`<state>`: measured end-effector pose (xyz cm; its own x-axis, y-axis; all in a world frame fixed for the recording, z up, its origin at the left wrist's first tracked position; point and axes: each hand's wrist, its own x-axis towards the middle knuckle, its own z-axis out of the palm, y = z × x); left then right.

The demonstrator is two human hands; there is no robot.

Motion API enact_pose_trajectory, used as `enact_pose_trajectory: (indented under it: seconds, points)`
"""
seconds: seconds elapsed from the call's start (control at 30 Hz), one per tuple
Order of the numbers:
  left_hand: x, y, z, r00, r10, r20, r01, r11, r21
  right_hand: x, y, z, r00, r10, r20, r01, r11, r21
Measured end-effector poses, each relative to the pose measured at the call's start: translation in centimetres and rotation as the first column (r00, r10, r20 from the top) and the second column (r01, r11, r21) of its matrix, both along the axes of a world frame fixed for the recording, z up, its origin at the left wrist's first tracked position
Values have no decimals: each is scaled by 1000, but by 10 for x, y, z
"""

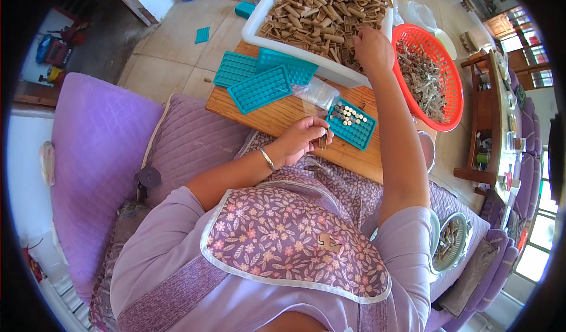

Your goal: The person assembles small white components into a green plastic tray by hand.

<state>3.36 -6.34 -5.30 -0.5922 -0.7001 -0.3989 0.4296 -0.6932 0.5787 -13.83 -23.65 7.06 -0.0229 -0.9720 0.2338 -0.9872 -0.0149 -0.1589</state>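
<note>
My left grip (302, 139) pinches a small brown piece (322, 143); weak pressure could drop it. At the white rectangular plastic tub (258, 17), whether the right grip (375, 50) is closed, I cannot tell

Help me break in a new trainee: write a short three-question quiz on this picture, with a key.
1. Choose: which of the person's hands is at the dry, curled brown strips in the white rectangular plastic tub: (a) left, (b) right?
2. True or false: small, pale round pieces lie on a rectangular teal dimpled tray.
3. Fill in: the smooth silver-coloured bangle is worn on the person's ____.

Key: 1. b, the right hand; 2. true; 3. left wrist.
</note>
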Motion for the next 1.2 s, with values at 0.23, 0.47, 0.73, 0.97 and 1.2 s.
enact_pose_trajectory:
  seconds: [0.23, 0.47, 0.73, 0.97, 1.2]
  points:
    - [-18, -15, 36, 996, 82, -20, -84, 989, -125, 7, -24, -15, 996, -34, -88, 42, 994, 98]
    - [-53, -42, 43, 990, 110, 93, -81, 960, -268, -3, -23, -13, 997, -29, 76, 23, 996, 84]
    - [-42, -56, 29, 986, 165, -32, -165, 916, -365, -48, 126, -21, 865, 107, 491, 59, 949, -310]
    - [-32, -47, 36, 982, 116, -149, -138, 979, -151, -48, 177, -97, 883, 17, 468, 74, 982, -174]
    - [-6, -32, 33, 986, 50, -160, -73, 988, -135, -47, 181, -105, 955, 33, 295, 18, 985, -169]
